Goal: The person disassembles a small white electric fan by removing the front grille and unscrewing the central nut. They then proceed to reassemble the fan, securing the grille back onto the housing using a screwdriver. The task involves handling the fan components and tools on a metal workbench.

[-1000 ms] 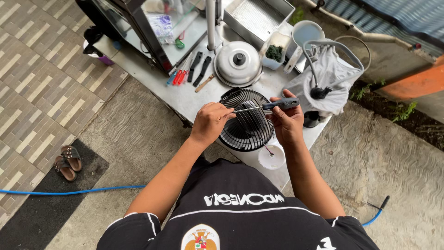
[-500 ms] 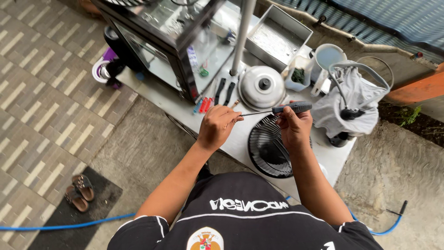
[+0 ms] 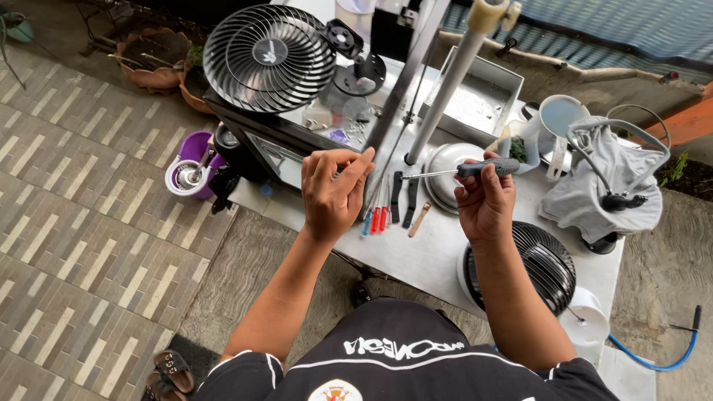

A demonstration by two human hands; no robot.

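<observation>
Two hands up — right hand [image 3: 484,200] holds screwdriver [image 3: 468,170], left hand [image 3: 332,191] pinches.

Right hand [image 3: 484,202]: above the table [image 3: 438,256], gripping the screwdriver [image 3: 466,170] by its handle; shaft points left toward the left hand [image 3: 333,189].
Left hand: raised over the table's left edge, apart from the shaft tip.
Row of hand tools [image 3: 390,206]: on the table, between the two hands.
Round lid [image 3: 445,178]: on the table, behind the right hand, under the screwdriver.
Fan grille [image 3: 538,263]: on the table, just right of the right wrist.
Fan [image 3: 267,58]: far left, on a cabinet behind the left hand.
Tray [image 3: 475,100]: far side, behind the lid.
Cloth [image 3: 605,189]: right end of the table.
Sandals [image 3: 167,375]: on the ground, near left.
</observation>
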